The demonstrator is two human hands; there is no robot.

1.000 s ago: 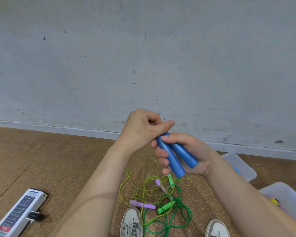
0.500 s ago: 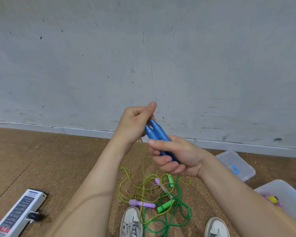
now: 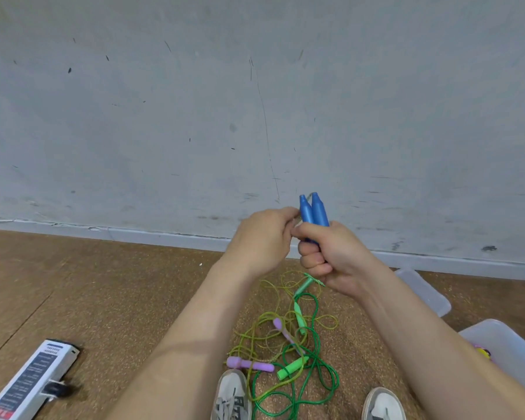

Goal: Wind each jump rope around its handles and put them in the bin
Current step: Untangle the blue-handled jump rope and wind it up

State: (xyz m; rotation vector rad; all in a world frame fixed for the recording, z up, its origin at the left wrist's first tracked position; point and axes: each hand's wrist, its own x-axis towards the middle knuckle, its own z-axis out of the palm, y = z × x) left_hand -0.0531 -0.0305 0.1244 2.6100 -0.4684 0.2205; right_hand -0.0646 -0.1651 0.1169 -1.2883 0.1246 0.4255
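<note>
Two blue jump-rope handles (image 3: 314,210) stand upright side by side, their tips above my fist. My right hand (image 3: 331,256) grips them round their lower part. My left hand (image 3: 261,241) is right beside them with curled fingers, pinching a thin pale cord at the handles. On the floor below lie a green rope (image 3: 315,368) with green handles (image 3: 291,366) and a yellow-green rope with purple handles (image 3: 249,364), tangled together. The clear plastic bin (image 3: 503,344) sits at the lower right with something yellow and pink inside.
A clear lid (image 3: 425,294) lies on the cork floor near the grey wall, behind the bin. A white printed box (image 3: 28,386) lies at the lower left. My two grey shoes (image 3: 232,395) stand at the bottom edge, touching the rope pile.
My right hand has turned the blue handles from slanting to upright and raised them. My left hand has moved from above the handles down to their left side.
</note>
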